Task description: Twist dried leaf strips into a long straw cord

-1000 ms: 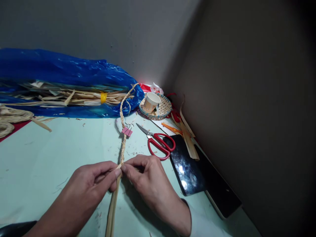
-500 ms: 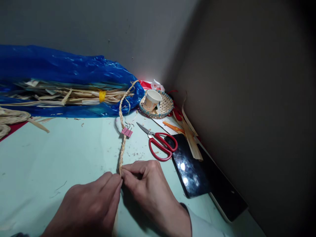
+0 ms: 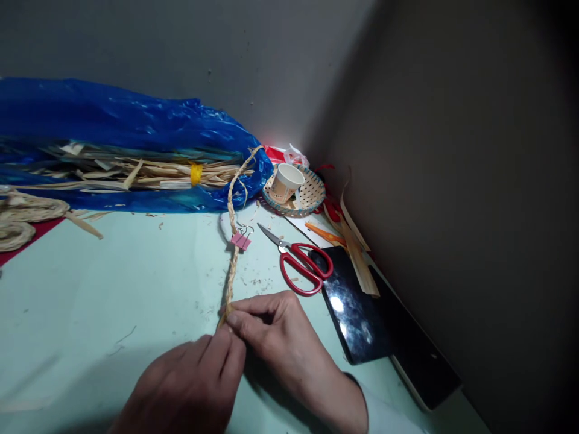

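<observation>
A pale braided straw cord (image 3: pixel 232 274) runs from the blue bag's right end down toward me. Partway along, a pink binder clip (image 3: pixel 241 242) grips it. My right hand (image 3: pixel 287 343) pinches the cord's near end between thumb and index finger. Just below, my left hand (image 3: pixel 194 377) is closed at the straw strands, close against the right fingertips. What its fingers hold is mostly hidden beneath the hand. Red-handled scissors (image 3: pixel 301 265) lie partly open to the right of the clip.
A blue plastic bag (image 3: pixel 149 111) holds a straw bundle (image 3: pixel 167 172) with a yellow tie. A paper cup (image 3: pixel 286 182) sits in a woven basket (image 3: pixel 314 193). Dark tablets (image 3: pixel 357 322) lie at right, by the wall. Coiled braid (image 3: pixel 34 208) lies at far left.
My left hand has shifted right and slightly down, its fingers more curled. The right hand still pinches the braid. The whole scene sits slightly further right in view.
</observation>
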{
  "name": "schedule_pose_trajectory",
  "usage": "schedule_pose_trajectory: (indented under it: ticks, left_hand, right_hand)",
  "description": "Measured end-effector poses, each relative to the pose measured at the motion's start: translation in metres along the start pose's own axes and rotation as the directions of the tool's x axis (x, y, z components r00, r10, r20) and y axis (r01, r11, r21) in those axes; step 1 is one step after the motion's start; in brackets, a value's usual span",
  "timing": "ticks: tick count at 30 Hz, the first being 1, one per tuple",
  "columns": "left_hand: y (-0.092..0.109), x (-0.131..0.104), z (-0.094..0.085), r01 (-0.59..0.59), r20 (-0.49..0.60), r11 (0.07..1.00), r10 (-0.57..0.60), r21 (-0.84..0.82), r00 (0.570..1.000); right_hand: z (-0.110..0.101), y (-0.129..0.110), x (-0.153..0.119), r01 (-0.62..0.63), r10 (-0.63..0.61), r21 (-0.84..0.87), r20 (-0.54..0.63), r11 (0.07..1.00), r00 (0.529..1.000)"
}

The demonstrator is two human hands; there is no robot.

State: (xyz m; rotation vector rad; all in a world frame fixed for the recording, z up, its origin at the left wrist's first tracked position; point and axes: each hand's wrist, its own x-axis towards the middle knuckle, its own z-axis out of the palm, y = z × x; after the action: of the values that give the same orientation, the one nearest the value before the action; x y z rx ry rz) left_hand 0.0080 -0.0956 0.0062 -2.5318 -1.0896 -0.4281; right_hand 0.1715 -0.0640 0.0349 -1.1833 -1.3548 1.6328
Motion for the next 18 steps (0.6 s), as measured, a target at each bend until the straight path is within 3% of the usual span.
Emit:
schedule_pose_trajectory:
  ticks: [2, 4, 5, 7, 8, 10, 12, 14, 15, 16, 18]
  left_hand:
    - [-0.008, 0.0, 0.003, 0.057, -0.056, 0.973, -0.071, -0.222, 0.996]
    - [-0.021, 0.007, 0.002, 0.257, 0.025, 0.854, -0.276, -0.453, 0.961]
    - [-0.028, 0.012, 0.0, 0.389, 0.134, 0.742, -0.381, -0.547, 0.915]
    - [-0.04, 0.023, -0.003, 0.622, 0.407, 0.42, -0.496, -0.661, 0.767]
    - [-0.044, 0.028, -0.004, 0.695, 0.569, 0.205, -0.441, -0.689, 0.694]
    - [-0.046, 0.033, -0.005, 0.759, 0.767, -0.144, -0.238, -0.634, 0.596]
    - [-0.045, 0.034, -0.003, 0.773, 0.838, -0.334, -0.123, -0.539, 0.531]
    - [-0.043, 0.031, -0.001, 0.778, 0.866, -0.391, -0.133, -0.493, 0.482]
    - [-0.043, 0.03, 0.0, 0.782, 0.865, -0.375, -0.154, -0.499, 0.478]
    - [-0.043, 0.028, 0.0, 0.786, 0.848, -0.318, -0.167, -0.53, 0.504]
    - [-0.043, 0.027, 0.0, 0.762, 0.764, -0.104, -0.196, -0.64, 0.615]
  right_hand:
    - [-0.001, 0.0, 0.0, 0.002, -0.002, 0.037, 0.001, 0.999, 1.0]
    - [-0.002, -0.002, 0.0, 0.003, -0.003, 0.056, -0.003, 0.998, 1.0]
    - [-0.003, -0.004, 0.0, -0.003, 0.003, 0.057, -0.011, 0.998, 1.0]
    - [-0.003, -0.008, 0.0, -0.027, 0.029, 0.068, -0.03, 0.997, 0.999]
    - [-0.003, -0.009, 0.0, -0.033, 0.035, 0.082, -0.027, 0.996, 0.999]
    - [-0.003, -0.011, 0.0, -0.006, 0.005, 0.115, 0.009, 0.993, 1.0]
    - [-0.003, -0.01, 0.0, 0.033, -0.037, 0.099, 0.036, 0.995, 0.999]
    - [-0.004, -0.008, 0.0, 0.041, -0.041, 0.001, 0.019, 0.999, 0.999]
    - [-0.004, -0.007, -0.001, 0.033, -0.033, -0.059, 0.002, 0.998, 0.999]
    - [-0.004, -0.007, -0.001, 0.023, -0.025, -0.121, -0.01, 0.992, 1.0]
    - [-0.004, -0.009, -0.004, 0.02, -0.025, -0.245, -0.018, 0.969, 1.0]
